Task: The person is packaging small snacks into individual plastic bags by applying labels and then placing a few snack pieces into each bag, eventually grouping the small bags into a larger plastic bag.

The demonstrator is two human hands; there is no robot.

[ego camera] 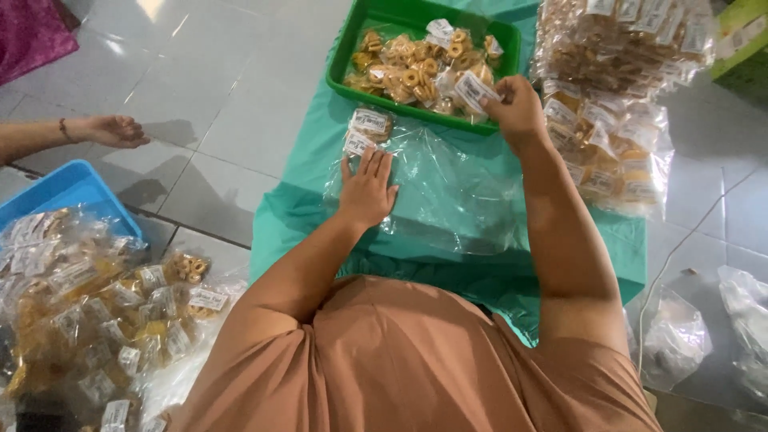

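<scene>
- Head view: the right hand (516,108) reached to the near rim of the green tray (344,56), its fingers pinched together on one small snack packet (474,90) with a white label; the packet sat at the tray's front right corner, half over the rim.
- The left hand (368,192) lay flat, fingers spread and holding nothing, pressing down the big clear plastic bag (448,188) on the green cloth (296,160). Two packets (364,130) already lay just beyond its fingertips, at the bag's far end and just in front of the tray.
- To do this step well, I judged that the flat hand should keep the bag pinned and smooth, so that each new packet could be laid flush beside those two, label up.
- Pinching by the label end seemed wise: the ring snacks inside looked brittle, and a squeeze on the middle could crack them.
- Filled bags (616,152) stood stacked at the right, just beside the working arm, so a wide elbow swing might topple them.
- At the far left another person's hand (116,130) hovered over the tiled floor (224,88), well apart, near a blue tray (72,188) and a heap of packed bags (104,312).
</scene>
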